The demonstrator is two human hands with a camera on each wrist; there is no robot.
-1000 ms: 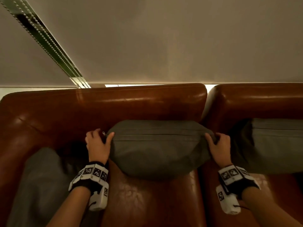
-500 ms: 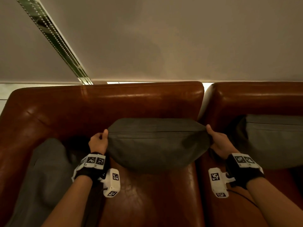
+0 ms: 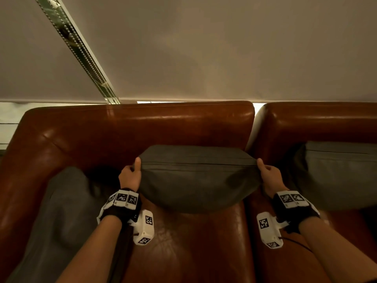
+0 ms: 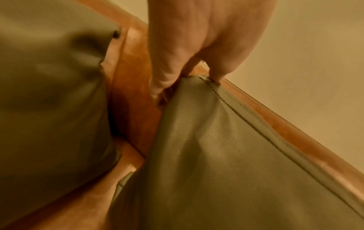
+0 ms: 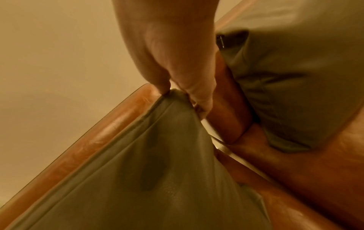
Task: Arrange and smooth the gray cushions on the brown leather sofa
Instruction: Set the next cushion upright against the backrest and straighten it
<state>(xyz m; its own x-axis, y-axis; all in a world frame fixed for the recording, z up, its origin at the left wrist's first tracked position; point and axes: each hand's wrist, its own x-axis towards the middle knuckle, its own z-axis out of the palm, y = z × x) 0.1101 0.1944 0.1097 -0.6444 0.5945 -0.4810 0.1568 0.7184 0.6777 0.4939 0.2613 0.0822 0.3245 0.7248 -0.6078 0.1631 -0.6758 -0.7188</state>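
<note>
Gray middle cushion (image 3: 195, 178) | left hand (image 3: 129, 176) pinches corner | right hand (image 3: 269, 176) pinches corner

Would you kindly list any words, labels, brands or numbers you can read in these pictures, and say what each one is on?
No readable text anywhere.
Wrist bands: black-and-white square code patterns only, no letters or numbers.
White wrist cameras: the same kind of code squares, no words.
Middle cushion and sofa: no label or brand visible.

Dim warm light, glare on the sofa (image 3: 183, 119), blurred wrist views.
</note>
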